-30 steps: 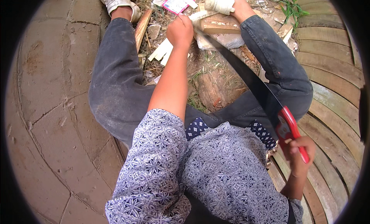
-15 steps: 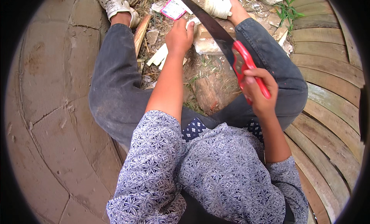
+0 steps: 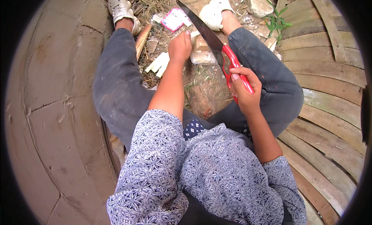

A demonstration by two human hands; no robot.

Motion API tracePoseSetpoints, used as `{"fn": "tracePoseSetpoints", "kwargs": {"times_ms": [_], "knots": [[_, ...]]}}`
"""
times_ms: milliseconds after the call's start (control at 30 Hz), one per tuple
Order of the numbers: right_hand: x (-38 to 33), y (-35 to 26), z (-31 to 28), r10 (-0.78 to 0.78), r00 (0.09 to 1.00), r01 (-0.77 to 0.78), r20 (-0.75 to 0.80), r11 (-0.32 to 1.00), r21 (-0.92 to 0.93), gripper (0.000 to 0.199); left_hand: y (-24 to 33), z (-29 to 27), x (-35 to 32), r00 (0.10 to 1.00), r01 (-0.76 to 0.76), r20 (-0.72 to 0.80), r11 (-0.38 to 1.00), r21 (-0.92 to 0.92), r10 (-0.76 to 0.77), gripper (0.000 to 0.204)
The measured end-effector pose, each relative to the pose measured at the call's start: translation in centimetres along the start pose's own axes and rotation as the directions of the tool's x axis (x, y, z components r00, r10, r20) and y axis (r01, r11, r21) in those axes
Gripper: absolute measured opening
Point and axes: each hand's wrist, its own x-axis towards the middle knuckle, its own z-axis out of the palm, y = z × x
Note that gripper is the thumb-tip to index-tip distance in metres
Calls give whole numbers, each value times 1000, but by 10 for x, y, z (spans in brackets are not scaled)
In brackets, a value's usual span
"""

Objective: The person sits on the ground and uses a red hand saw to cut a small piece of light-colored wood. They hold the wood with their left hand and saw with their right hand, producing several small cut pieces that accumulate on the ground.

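My right hand (image 3: pixel 246 91) is wrapped around the red handle of a handsaw (image 3: pixel 207 33). Its dark, curved blade slants up and left, the tip beyond my left hand. Between my legs my left hand (image 3: pixel 180 47) is closed, thumb on top, around what looks like a pale wood strip (image 3: pixel 195 33). Only a short end of that strip shows beside the thumb; the rest is hidden by the hand. The blade passes to the right of this end; whether they touch I cannot tell. A pale block (image 3: pixel 203 57), brick-like, lies just right of my left hand.
Several pale wood offcuts (image 3: pixel 158 64) lie left of my left wrist, near a longer wood piece (image 3: pixel 143 41). A pink-and-white packet (image 3: pixel 175 19) rests on straw ahead. Wooden slats (image 3: pixel 325 76) stretch along the right, cracked brown ground (image 3: pixel 50 81) along the left. A rock (image 3: pixel 259 4) sits far right.
The saw and my right hand have shifted left and slightly down, bringing the blade's tip into view. The ground and my left hand appear lower in the picture.
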Motion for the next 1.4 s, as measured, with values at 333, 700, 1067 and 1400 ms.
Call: {"fn": "tracePoseSetpoints", "kwargs": {"times_ms": [333, 700, 1067, 1400], "knots": [[-10, 5, 17, -66, 997, 66, -39, 998, -15, 13, 10, 7, -3, 979, 204, -29, 977, 68, -202, 59], [10, 22, 37, -53, 999, 52, -13, 998, -41, 14, -6, 11, -1, 969, 238, -69, 971, -5, -238, 60], [17, 25, 43, -55, 998, 55, -1, 993, -104, 13, -9, 22, -5, 981, 142, -116, 981, -133, -158, 59], [21, 31, 42, -17, 1000, 18, 10, 995, -101, 13, -12, 24, -5, 981, 158, -95, 978, -137, -172, 60]]}}
